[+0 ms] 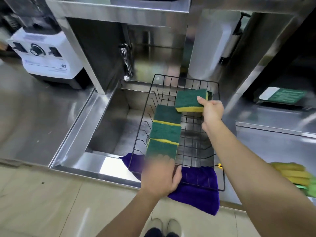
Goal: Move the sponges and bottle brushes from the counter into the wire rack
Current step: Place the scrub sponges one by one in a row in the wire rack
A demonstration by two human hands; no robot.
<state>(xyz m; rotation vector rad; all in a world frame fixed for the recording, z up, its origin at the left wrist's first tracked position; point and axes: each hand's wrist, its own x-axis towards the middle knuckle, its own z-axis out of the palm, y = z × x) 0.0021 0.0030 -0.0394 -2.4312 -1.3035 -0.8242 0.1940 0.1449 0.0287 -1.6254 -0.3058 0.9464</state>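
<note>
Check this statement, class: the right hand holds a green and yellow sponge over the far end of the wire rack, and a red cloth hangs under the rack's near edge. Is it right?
One detail is wrong. The cloth is purple, not red, as the head view shows. The rest stands: the right hand holds a green and yellow sponge over the far end of the wire rack.

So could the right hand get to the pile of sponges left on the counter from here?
Probably yes. The sponge pile lies uncovered just beside the right forearm, but the right hand holds a sponge over the rack and must drop it first.
</note>
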